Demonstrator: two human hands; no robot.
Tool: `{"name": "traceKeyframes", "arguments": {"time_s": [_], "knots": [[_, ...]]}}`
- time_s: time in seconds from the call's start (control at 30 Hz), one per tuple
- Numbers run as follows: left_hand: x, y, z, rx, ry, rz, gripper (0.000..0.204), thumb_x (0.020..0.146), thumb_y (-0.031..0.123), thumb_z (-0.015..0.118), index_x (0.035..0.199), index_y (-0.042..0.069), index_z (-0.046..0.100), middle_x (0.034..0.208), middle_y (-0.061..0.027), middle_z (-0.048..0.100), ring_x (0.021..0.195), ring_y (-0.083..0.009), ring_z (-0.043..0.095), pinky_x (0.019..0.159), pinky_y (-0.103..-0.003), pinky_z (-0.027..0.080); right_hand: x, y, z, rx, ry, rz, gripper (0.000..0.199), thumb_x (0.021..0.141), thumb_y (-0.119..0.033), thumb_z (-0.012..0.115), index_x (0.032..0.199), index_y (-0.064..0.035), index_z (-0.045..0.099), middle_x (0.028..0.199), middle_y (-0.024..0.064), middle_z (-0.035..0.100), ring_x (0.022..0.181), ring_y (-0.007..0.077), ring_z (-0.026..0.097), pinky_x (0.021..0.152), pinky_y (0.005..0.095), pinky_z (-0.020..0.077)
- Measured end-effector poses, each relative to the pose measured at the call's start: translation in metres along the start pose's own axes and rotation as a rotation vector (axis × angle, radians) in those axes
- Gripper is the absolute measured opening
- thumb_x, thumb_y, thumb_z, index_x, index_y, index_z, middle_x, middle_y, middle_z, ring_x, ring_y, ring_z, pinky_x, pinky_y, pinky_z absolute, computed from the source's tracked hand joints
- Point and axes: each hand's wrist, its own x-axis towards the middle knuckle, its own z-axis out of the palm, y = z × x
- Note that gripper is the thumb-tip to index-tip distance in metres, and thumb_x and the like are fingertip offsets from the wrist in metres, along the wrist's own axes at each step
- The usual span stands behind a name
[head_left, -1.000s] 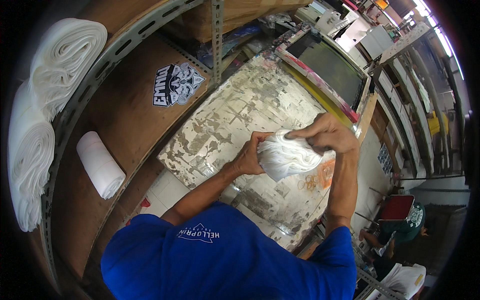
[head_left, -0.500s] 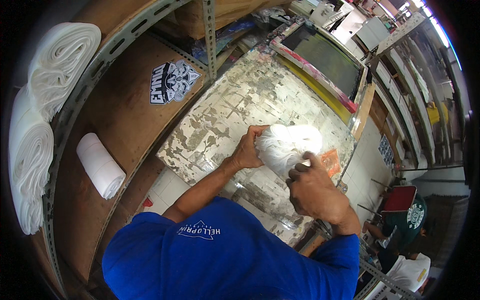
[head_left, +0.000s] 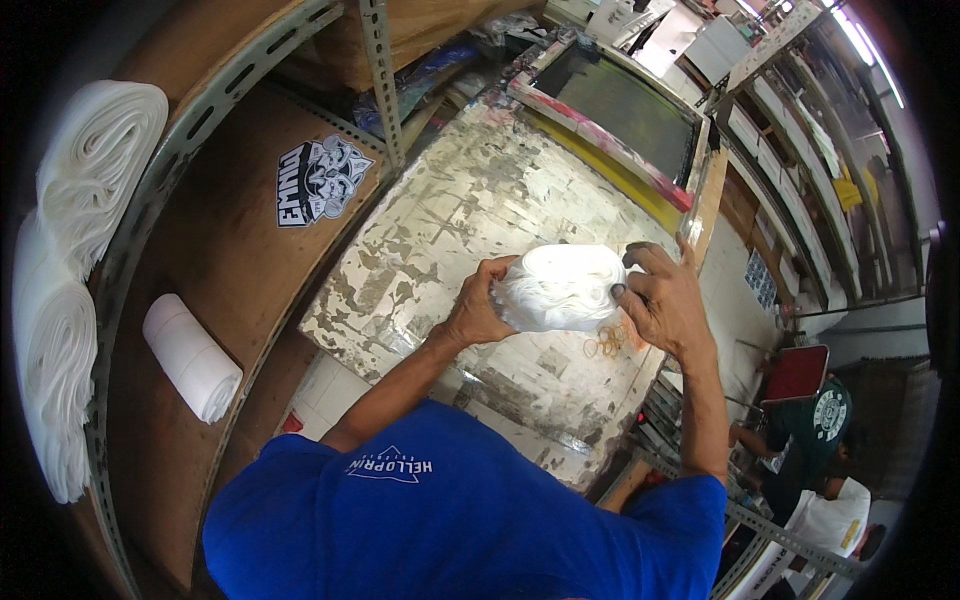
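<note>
A thick, rolled bundle of thin white sheet material (head_left: 562, 288) sits near the centre of the frame, its layered folds showing, over a worn, pale tabletop with grey-brown peeling patches (head_left: 430, 230). The person's left hand (head_left: 477, 307) is clasped around the bundle's left end. The right hand (head_left: 660, 300) is at its right end, fingers bent, with the thumb and forefinger a little apart beside the folds; whether they pinch anything thin I cannot tell. Just below the right hand, a few thin tan loops (head_left: 606, 342) lie on the tabletop next to an orange patch (head_left: 634, 335).

At the upper right of the tabletop is a rectangular frame with pink-stained edges and a dark mesh panel (head_left: 620, 100), a yellow strip (head_left: 600, 170) along its near side. At the left of the frame, a brown board shelf (head_left: 215, 250) bears a compact white roll with faint lines (head_left: 192, 358) and a black-and-white cut-out emblem (head_left: 323, 180). Larger white folded rolls (head_left: 100, 180) stand at the far left. At the lower right, a person in a dark green top (head_left: 815, 420) is beside a red seat (head_left: 797, 375).
</note>
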Motion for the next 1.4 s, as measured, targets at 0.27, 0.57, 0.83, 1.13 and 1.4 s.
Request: {"name": "traceKeyframes", "arguments": {"time_s": [0.27,0.57,0.83,1.13,1.4], "knots": [[-0.003,0.004,0.004,-0.029,0.033,-0.058,0.089,0.062,0.021,0.094,0.129,0.004,0.037,0.110,-0.0194,0.066,0.101,-0.0267,0.068,0.086,-0.038,0.054,-0.020,0.027,0.022,0.337,-0.105,0.028,0.047,0.093,-0.049,0.055,0.086,-0.0051,0.071,0.105,0.0144,0.069,0.106,0.0308,0.061,0.103,0.0545,0.0325],[-0.012,-0.007,0.004,-0.066,0.024,-0.174,0.086,0.061,0.020,0.094,0.125,0.003,0.040,0.110,-0.0163,0.065,0.101,-0.0243,0.067,0.087,-0.036,0.053,-0.063,-0.057,0.024,0.518,-0.181,0.007,0.049,0.059,-0.012,0.081,0.106,-0.0019,0.073,0.103,0.0129,0.065,0.101,0.0310,0.060,0.085,0.0390,0.0502],[-0.006,-0.003,0.000,-0.006,-0.012,-0.144,0.091,0.060,0.022,0.095,0.127,0.003,0.036,0.112,-0.0166,0.061,0.104,-0.0240,0.063,0.090,-0.037,0.051,-0.072,0.011,0.086,0.643,0.057,0.134,0.036,0.062,-0.003,0.068,0.097,0.0016,0.072,0.103,0.0155,0.067,0.097,0.0302,0.063,0.090,0.0379,0.0509],[0.029,0.018,-0.005,-0.255,0.064,-0.311,0.105,0.061,0.003,0.089,0.138,0.008,0.017,0.117,-0.0222,0.058,0.108,-0.0288,0.062,0.094,-0.039,0.051,-0.092,0.071,0.165,1.327,0.763,0.525,0.059,0.062,0.002,0.052,0.122,0.0031,0.055,0.107,0.0119,0.060,0.095,0.0219,0.064,0.077,0.0310,0.0560],[0.037,0.080,-0.033,-1.147,0.105,-1.215,0.059,0.079,0.025,0.069,0.129,-0.003,0.055,0.113,-0.0207,0.067,0.101,-0.0332,0.068,0.094,-0.043,0.056,-0.094,-0.014,0.156,0.812,0.412,0.416,0.115,0.063,-0.016,0.088,0.154,-0.0013,0.019,0.142,0.0188,0.043,0.122,0.0296,0.053,0.098,0.0407,0.0463]]}}
